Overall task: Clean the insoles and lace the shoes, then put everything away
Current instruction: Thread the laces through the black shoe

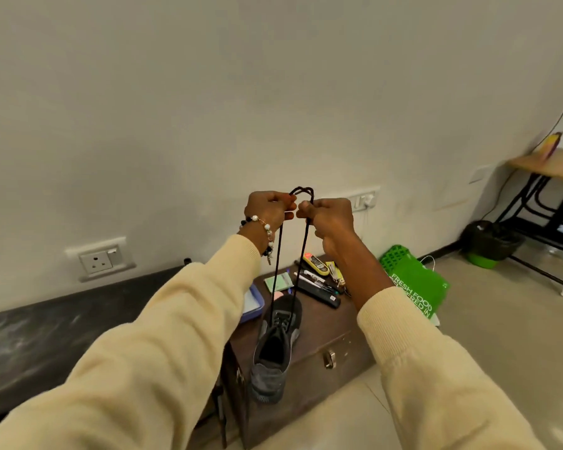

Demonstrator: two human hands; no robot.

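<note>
A dark grey shoe (275, 349) lies on a brown trunk (332, 345), toe pointing away from me. A black lace (301, 254) runs up from its lower eyelets in two taut strands. My left hand (268, 211) and my right hand (329, 219) are raised close together above the shoe. Each pinches one strand near its end, and the lace tips loop over between the two hands. Beads circle my left wrist.
Pens, a yellow case, a black bar and a green notepad (278, 282) lie on the trunk's far end, with a blue tray (252, 303) at its left. A green bag (416, 284) leans at the right. Farther right stand a bin (488, 245) and a table (546, 167).
</note>
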